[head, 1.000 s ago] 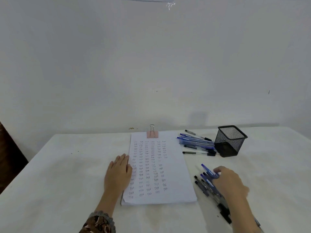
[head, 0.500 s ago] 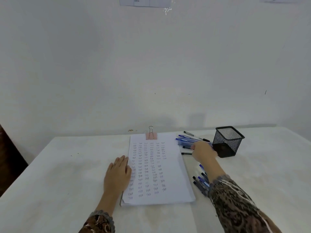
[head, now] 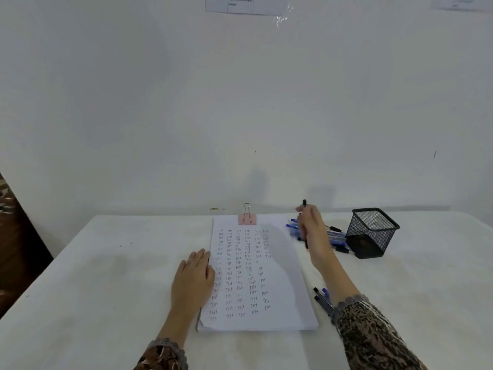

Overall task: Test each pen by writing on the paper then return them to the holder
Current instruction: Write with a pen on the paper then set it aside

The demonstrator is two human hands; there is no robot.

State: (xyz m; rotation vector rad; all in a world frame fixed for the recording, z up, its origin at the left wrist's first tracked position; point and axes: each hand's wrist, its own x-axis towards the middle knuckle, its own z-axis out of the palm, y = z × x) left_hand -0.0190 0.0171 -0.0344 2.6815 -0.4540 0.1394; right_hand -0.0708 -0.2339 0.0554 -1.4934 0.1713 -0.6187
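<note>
Head view: a slim black-capped pen (head: 304, 202) is being gripped in the curled fingers of the right hand (head: 313, 231). The pen is standing nearly upright, with its capped end rising above the knuckles and its lower tip showing below the palm. The hand is hovering off the surface, just past the far right corner of the white sheet of paper (head: 277, 303), above a loose heap of blue and black pens (head: 336, 237). That heap is lying on the white table (head: 106, 276) between the paper and the black wire-mesh pen holder (head: 372, 232), which is standing upright at the right. A smaller cluster of dark and blue pens (head: 321, 296) is lying nearer the person, beside the paper's right edge and partly hidden under the patterned sleeve (head: 373, 335). The paper, topping a thin stack, is carrying columns of small handwritten words and is being held at its far edge by a pink binder clip (head: 247, 218). The left hand (head: 193, 279) is lying flat with fingers straight, pressing on the paper's left edge. Behind the table a white wall (head: 240, 102) is bearing a printed notice (head: 245, 4).
</note>
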